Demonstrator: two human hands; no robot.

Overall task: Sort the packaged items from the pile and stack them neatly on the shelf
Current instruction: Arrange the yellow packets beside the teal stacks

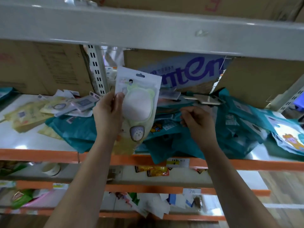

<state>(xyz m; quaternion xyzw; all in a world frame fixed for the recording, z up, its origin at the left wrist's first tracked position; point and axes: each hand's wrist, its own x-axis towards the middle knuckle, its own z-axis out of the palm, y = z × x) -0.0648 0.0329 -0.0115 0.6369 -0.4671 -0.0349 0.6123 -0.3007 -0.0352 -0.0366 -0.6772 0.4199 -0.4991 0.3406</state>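
My left hand holds a white and pale-green packet upright above the shelf, thumb on its front. Under it a second yellowish packet with a rabbit picture hangs down. My right hand hovers with curled fingers over a pile of teal packets; whether it pinches one is unclear. More teal packets lie left of centre. Several yellow and white packets lie on the white shelf at the left.
Cardboard boxes stand at the back of the shelf, one with blue lettering. A grey beam crosses overhead. An orange shelf edge runs in front. Lower shelves hold snack packets and tape.
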